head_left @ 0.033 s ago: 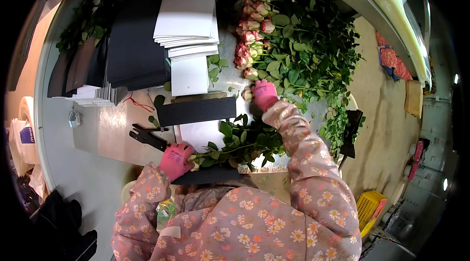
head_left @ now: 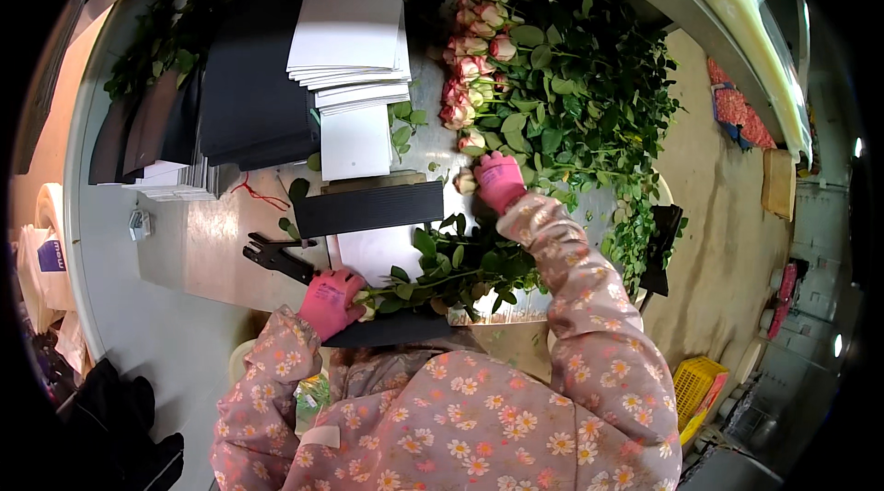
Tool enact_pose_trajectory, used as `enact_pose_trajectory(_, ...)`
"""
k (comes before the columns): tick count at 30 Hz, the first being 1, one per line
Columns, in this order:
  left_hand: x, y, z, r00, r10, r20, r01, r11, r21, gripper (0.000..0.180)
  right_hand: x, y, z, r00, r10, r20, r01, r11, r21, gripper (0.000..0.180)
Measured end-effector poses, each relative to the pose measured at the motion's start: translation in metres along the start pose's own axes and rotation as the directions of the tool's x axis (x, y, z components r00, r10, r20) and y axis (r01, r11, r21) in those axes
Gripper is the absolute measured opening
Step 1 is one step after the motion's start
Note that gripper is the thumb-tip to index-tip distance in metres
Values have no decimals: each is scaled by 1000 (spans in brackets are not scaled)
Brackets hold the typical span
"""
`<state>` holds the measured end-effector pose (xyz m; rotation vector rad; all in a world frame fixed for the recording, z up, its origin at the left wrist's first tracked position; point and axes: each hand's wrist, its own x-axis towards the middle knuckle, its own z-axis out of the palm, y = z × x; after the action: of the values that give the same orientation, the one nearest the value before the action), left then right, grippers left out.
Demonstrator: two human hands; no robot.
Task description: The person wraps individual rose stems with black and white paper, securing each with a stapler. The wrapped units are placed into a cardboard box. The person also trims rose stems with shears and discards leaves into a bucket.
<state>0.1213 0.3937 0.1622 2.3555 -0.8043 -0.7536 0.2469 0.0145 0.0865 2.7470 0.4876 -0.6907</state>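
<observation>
My left hand, in a pink glove, is closed around a leafy rose lying across a white sheet and the edge of a black sheet close to my body. Its pale bloom is mostly hidden by my fingers. Reaching farther forward, my pink-gloved right hand has its fingers curled at the stem side of a pale rose bloom; the stem itself is covered. Just beyond it lies a large heap of pink-and-white roses, blooms to the left and leafy stems to the right.
A ridged black bar crosses the work spot. Beyond it are stacked white sheets, with black sheets to their left. A black plier-like tool and a red string lie at left. A yellow crate stands at lower right.
My right hand has shifted very slightly to the right, showing more of the pale bloom beside it. My left hand has stayed in place.
</observation>
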Motion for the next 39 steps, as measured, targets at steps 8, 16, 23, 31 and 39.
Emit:
enact_pose_trajectory(8, 1, 2, 4, 1000, -14, -1, 14, 1000, 20, 41, -9, 46, 0, 765, 546, -342, -322, 784, 531, 35)
enact_pose_trajectory(16, 2, 3, 10, 998, -3, -69, 4, 1000, 12, 40, -27, 50, -51, 782, 406, -474, -32, 784, 619, 33)
enact_pose_trajectory(23, 4, 9, 3, 1000, -8, -24, 8, 1000, 20, 41, -66, 30, -40, 943, 15, -331, 53, 979, 196, 29)
enact_pose_trajectory(31, -1, 0, 6, 998, 51, -43, -50, 998, 28, 39, -7, 50, 4, 841, 458, -289, -252, 804, 539, 21)
enact_pose_trajectory(39, -2, 4, 5, 999, 14, -40, -12, 999, 52, 40, -6, 59, -34, 847, 451, -283, -188, 750, 634, 25)
